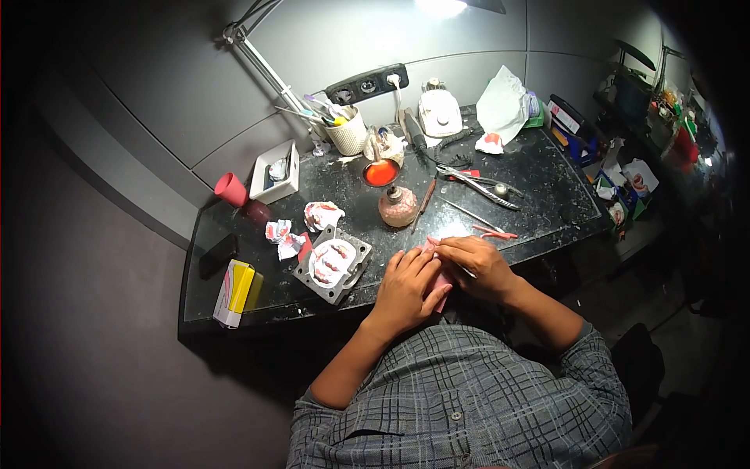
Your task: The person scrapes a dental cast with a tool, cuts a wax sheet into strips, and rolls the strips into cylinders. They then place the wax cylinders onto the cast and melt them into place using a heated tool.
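Holding a thin, pliable-looking pink sheet (444,281) in the left hand (408,284) and pinching its far end with the right hand (480,267), at the counter's (539,191) near edge. Apparently shaping it; calling for light, even pressure. Facing a rounded, mottled bottle (398,209) and a blocky metal flask (359,252) of chalky plaster (321,273).

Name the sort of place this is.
Likely a dental workshop: a metal frame holding a white cast, a burner-like bottle and some glossy red material suggest it.

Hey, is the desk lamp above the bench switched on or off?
On: the desk lamp glows bright white at the picture's top edge, and the black benchtop shows a bright glare near the hands.
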A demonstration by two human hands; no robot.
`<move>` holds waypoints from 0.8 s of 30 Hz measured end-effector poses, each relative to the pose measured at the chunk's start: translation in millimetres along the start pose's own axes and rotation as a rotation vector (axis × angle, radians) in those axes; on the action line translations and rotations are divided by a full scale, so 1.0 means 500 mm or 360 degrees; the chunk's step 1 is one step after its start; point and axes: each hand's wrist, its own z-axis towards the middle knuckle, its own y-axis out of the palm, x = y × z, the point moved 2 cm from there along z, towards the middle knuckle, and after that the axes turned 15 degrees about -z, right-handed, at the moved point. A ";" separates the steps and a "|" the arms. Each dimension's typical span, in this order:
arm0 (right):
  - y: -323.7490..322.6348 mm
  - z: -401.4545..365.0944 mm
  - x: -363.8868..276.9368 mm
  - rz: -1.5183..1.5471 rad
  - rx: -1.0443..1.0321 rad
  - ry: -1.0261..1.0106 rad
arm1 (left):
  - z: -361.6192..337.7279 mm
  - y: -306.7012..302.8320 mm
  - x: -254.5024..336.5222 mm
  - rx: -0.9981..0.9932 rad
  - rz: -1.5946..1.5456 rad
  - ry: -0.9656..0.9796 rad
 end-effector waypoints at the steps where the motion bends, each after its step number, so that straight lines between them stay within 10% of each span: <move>1: 0.000 0.001 -0.001 -0.0001 0.0000 0.0001 | 0.000 0.000 0.001 -0.0007 0.0008 -0.0005; 24: -0.016 -0.003 -0.014 -0.0022 -0.0010 0.0053 | 0.002 0.003 0.003 -0.0001 0.0101 -0.0007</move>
